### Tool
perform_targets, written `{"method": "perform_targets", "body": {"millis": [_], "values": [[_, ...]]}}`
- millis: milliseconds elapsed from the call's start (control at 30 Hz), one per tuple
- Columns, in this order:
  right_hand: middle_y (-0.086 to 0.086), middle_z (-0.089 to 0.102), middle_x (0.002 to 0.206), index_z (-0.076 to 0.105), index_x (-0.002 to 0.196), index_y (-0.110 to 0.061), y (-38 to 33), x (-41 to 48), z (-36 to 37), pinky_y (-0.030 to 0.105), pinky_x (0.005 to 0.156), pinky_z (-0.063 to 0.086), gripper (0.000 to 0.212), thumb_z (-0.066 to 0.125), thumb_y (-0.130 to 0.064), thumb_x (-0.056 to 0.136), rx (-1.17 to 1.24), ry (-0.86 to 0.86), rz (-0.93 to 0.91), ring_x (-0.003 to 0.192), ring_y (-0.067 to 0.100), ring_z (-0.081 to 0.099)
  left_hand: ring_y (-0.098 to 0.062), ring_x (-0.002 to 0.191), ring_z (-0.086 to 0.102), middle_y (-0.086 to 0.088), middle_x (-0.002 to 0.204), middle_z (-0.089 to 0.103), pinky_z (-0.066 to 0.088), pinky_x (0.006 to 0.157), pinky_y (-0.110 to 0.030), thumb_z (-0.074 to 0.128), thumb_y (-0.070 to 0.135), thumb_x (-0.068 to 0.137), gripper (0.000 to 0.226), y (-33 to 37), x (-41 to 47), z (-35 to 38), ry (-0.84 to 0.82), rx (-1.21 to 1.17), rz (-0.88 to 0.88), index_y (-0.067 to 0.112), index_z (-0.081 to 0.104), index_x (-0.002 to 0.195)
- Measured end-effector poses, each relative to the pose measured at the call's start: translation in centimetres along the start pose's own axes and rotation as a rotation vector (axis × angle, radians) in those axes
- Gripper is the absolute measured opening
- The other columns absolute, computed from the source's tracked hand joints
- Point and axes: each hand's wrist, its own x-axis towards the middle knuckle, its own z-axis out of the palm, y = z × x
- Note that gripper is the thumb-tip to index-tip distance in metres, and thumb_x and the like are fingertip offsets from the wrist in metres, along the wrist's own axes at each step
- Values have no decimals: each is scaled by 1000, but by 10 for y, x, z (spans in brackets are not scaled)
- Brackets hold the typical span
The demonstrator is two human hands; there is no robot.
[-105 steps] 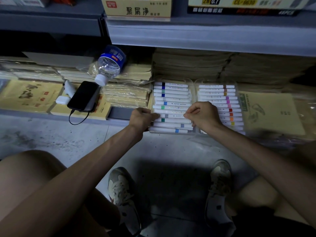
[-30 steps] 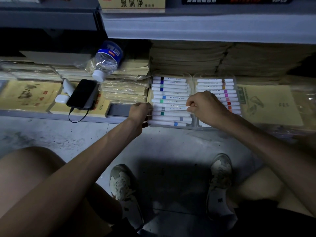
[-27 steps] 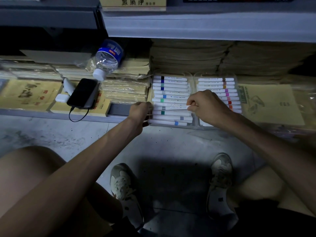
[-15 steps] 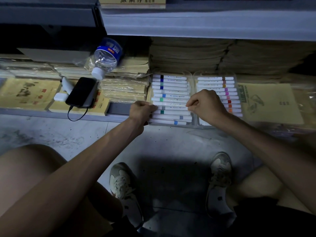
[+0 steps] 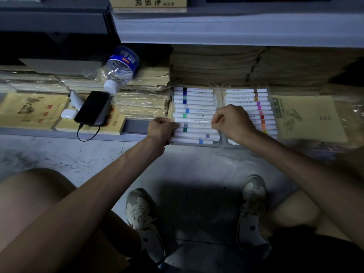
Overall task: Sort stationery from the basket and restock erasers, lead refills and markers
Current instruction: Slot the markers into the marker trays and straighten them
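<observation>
A clear plastic case of white markers lies open on the bottom shelf, with a left tray [image 5: 171, 99] and a right tray [image 5: 222, 95]. Each tray holds a row of markers with coloured bands. My left hand [image 5: 160, 129] pinches the left end of one white marker [image 5: 195, 125] low in the left tray. My right hand [image 5: 232, 122] pinches the same marker's right end, with curled fingers, and covers the inner ends of the right tray's lower markers. No basket, erasers or lead refills are in view.
Left of the case lie a black phone [image 5: 92, 108] with a cable, a white charger [image 5: 68, 113], a tipped water bottle [image 5: 120, 69] and stacked yellow booklets [image 5: 31, 110]. Wrapped paper stacks [image 5: 256, 64] stand behind. A shelf edge [image 5: 236, 28] overhangs. My shoes rest on the grey floor [image 5: 59, 156].
Both hands have stayed at the left tray, shifting slightly along the row; the right hand moved a little down and outward. The view tilted slightly. The trays have not moved.
</observation>
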Motion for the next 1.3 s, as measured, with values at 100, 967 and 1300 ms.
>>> {"method": "perform_targets", "body": {"millis": [100, 967, 1300], "values": [[-11, 68, 72, 80, 83, -16, -1, -4, 1, 32, 81, 57, 4, 81, -13, 82, -26, -2, -23, 80, 12, 69, -22, 75, 60, -7, 87, 65, 53, 58, -31, 75, 8, 89, 20, 0, -1, -1, -17, -4, 6, 13, 59, 100], [-4, 74, 74, 76, 88, -17, -10, -15, -39, 24, 68, 56, 9, 82, -18, 82, 100, -53, -64, 69, 7, 71, -29, 83, 70, -9, 90, 73, 56, 69, -43, 54, 16, 94, 12, -5, -13, -27, 117, 207, 294, 16, 66, 91], [16, 77, 80, 74, 97, 1, -7, -24, -41, 27, 67, 63, 16, 81, -4, 84, 475, -97, 185, 76, 25, 77, -17, 78, 63, 1, 97, 62, 53, 63, -31, 64, 32, 92, 15, -24, -18, -22, 155, 974, 840, 29, 73, 105]]}}
